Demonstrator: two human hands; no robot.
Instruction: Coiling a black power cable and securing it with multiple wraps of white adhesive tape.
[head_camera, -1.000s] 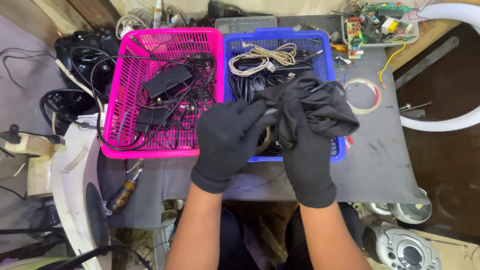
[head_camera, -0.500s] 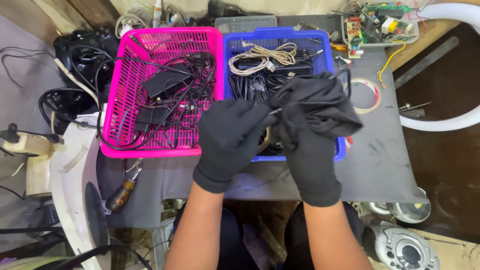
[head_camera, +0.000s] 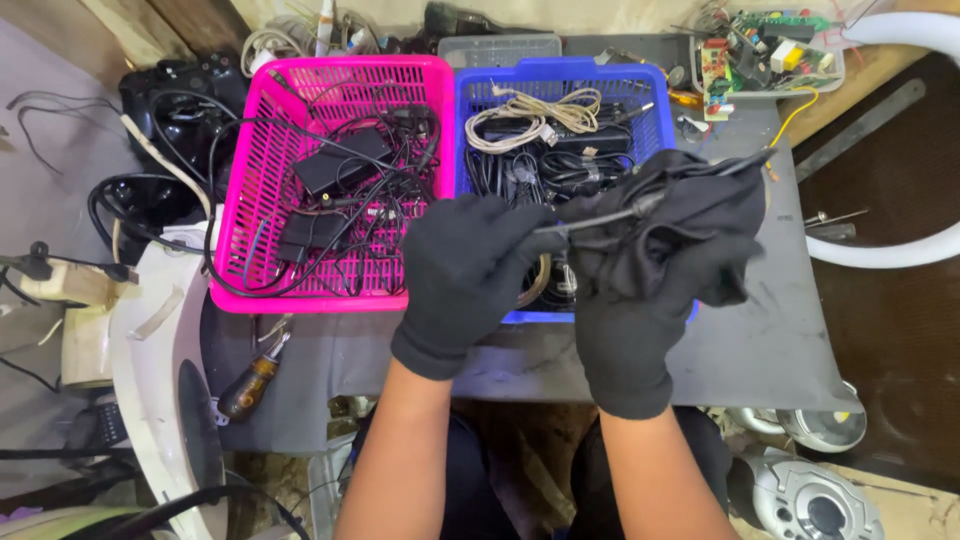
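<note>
Both my hands wear black gloves and work over the front of a blue basket. My left hand pinches the end of a black cable. My right hand holds a black cloth bunched around that cable, which comes out of the cloth again at its upper right. The blue basket holds coiled beige and black cables. Left of it, a pink basket holds black power adapters and tangled wires.
A wooden-handled screwdriver lies on the grey table below the pink basket. A circuit board tray sits at the back right. Black controllers and cables lie at the left, a white curved part at the right.
The cloth has slid a little to the right along the cable, and a longer stretch of cable now shows between my two hands.
</note>
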